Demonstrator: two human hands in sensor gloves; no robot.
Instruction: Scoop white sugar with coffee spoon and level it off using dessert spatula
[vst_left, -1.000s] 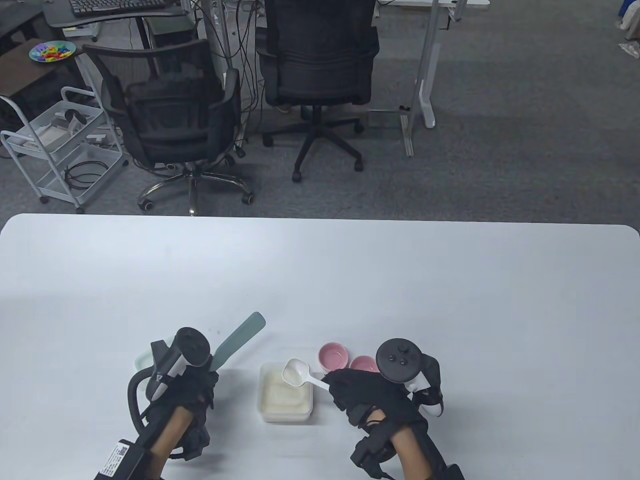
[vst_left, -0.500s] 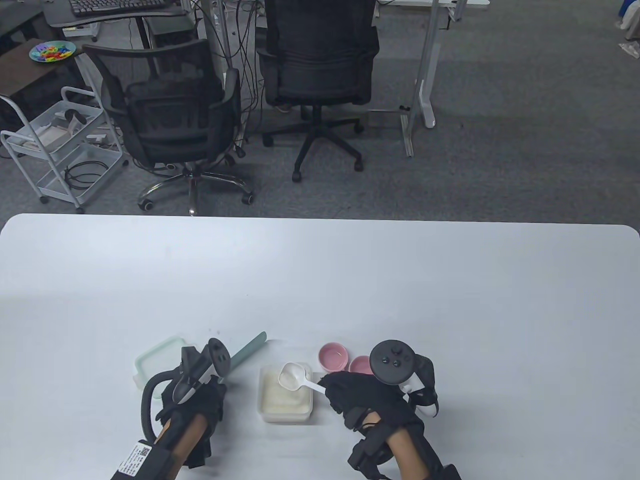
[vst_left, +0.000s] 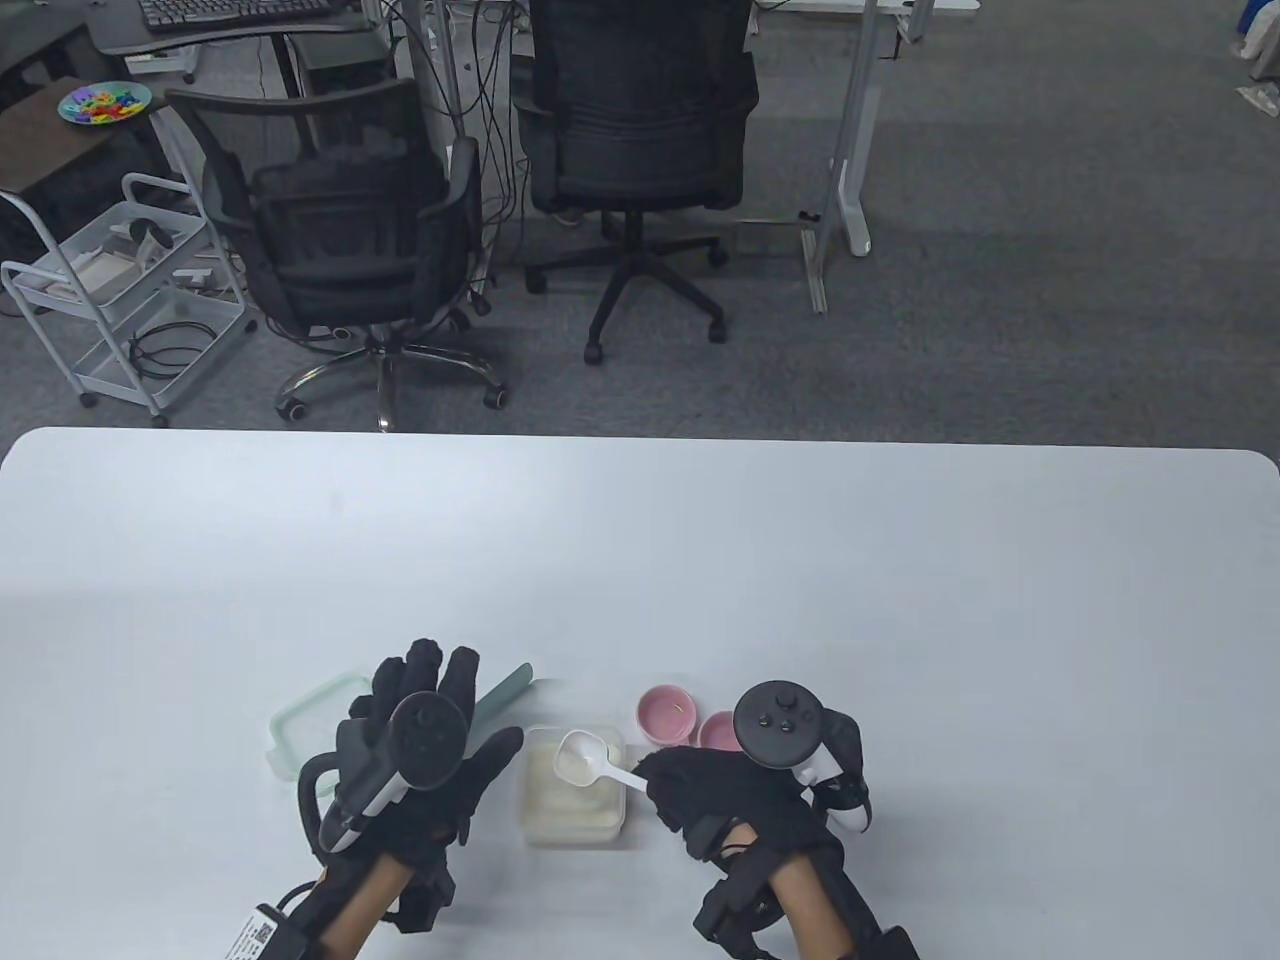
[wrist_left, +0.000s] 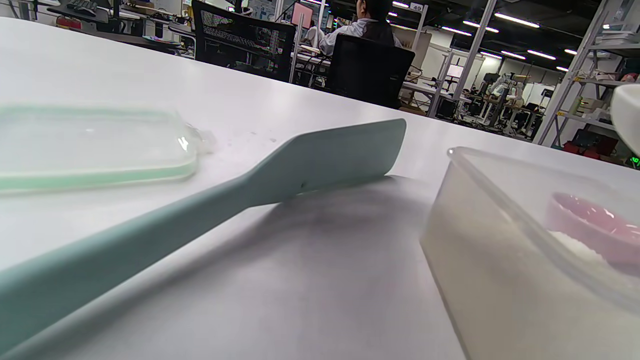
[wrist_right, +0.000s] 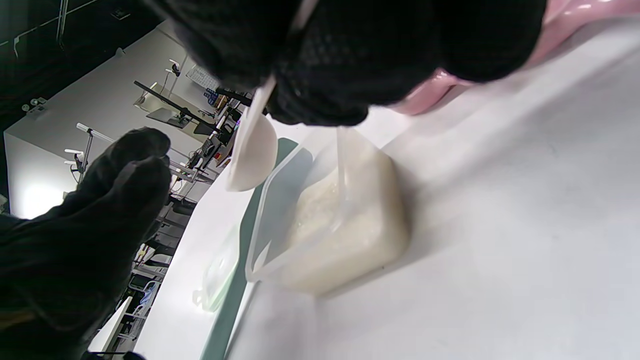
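The left hand (vst_left: 425, 745) has let go of the dessert spatula (wrist_left: 210, 200) and now hovers above it, fingers spread. The right hand (vst_left: 735, 790) grips the coffee spoon (vst_left: 592, 762), its bowl over the sugar container (vst_left: 572, 815) at its ten o'clock.

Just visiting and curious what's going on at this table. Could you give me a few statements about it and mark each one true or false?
1. The right hand holds the white coffee spoon over the sugar container. True.
2. The left hand grips the dessert spatula. False: its fingers are spread open and the spatula lies on the table.
3. The container's lid is on it. False: the lid lies on the table, left of the spatula.
4. Two pink bowls sit right of the container. True.
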